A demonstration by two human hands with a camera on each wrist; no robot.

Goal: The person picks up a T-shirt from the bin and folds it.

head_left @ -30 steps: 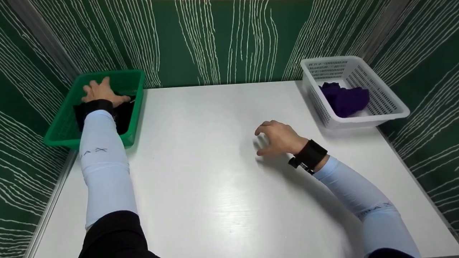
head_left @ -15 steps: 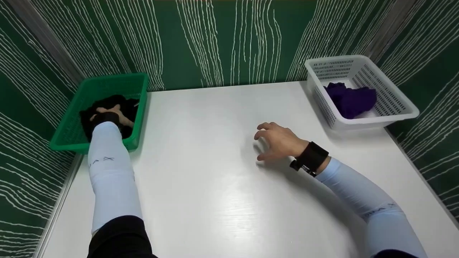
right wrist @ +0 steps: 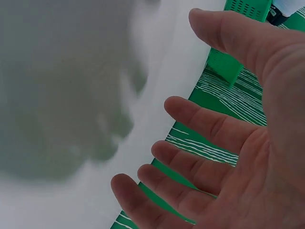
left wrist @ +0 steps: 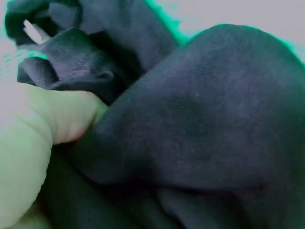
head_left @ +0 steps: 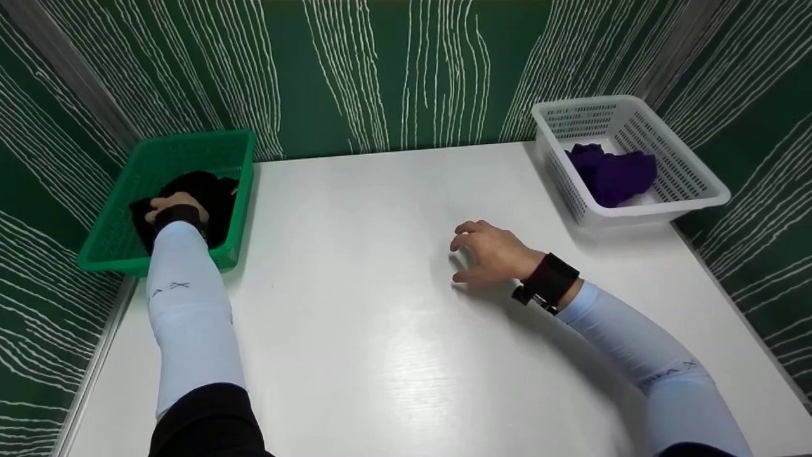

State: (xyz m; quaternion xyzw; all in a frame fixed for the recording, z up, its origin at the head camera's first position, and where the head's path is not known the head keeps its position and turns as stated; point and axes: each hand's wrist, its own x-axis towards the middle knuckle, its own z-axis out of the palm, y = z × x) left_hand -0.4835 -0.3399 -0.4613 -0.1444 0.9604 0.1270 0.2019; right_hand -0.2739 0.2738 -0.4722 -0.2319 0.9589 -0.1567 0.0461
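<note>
Because the black cloth [head_left: 221, 203] lies bunched in the green basket [head_left: 171, 155], a lift from here could drag more layers along than intended; whether it is one piece or several cannot be told. The left hand [head_left: 176, 200] is down on that bundle, its thumb tucked against a fold and apparently gripping it, while the other fingers are mostly hidden in the cloth. If only a thin edge is caught, the slack remainder could slip free or trail over the rim. A small pale strip [left wrist: 35, 31] sticks out of the folds and might snag on the basket's openwork wall; so might the black band [head_left: 181, 217] at the wrist, and either could tug the basket askew on the surface [head_left: 342, 266]. Farther right, the right hand [head_left: 496, 252] hovers above the surface, its fingers spread and loosely bent, holding nothing; being well apart from the bundle, it is poorly placed to catch a dropped end. Beyond it, the purple cloth [head_left: 614, 176] lies crumpled in the white basket [head_left: 634, 217], untouched, and seems at little risk.
</note>
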